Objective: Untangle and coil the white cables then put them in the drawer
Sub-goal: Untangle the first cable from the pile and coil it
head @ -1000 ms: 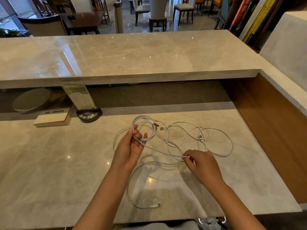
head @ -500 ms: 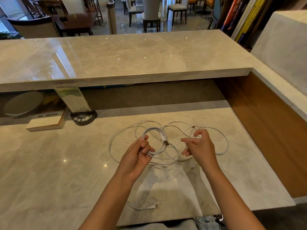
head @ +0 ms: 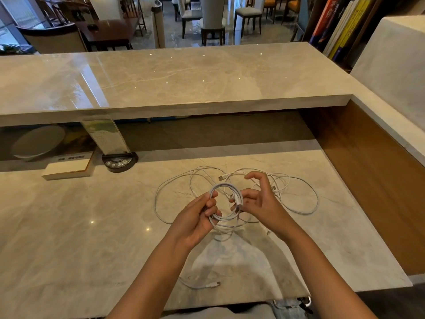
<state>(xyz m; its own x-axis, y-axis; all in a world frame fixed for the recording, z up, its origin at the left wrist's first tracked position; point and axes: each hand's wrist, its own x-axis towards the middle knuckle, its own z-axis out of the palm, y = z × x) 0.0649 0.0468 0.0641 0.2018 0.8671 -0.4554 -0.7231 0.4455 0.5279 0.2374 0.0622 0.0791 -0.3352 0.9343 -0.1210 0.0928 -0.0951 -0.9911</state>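
A small coil of white cable (head: 224,203) is held up above the marble desk (head: 69,226) between both hands. My left hand (head: 195,221) pinches the coil's left side. My right hand (head: 259,200) grips its right side, thumb and forefinger raised apart. Behind them the remaining white cables (head: 296,199) lie in loose tangled loops on the desk. One cable end with a plug (head: 212,284) trails on the desk near the front edge, under my left forearm. No drawer is visible.
A white box (head: 69,168) and a black round device with a card stand (head: 118,161) sit at the back left. A raised marble counter (head: 184,77) overhangs the back. A wooden side panel (head: 372,180) bounds the right.
The loose length on the desk has been wound into the coil, so the trailing end is shorter. My right hand moved from the far tangle to the coil's right side.
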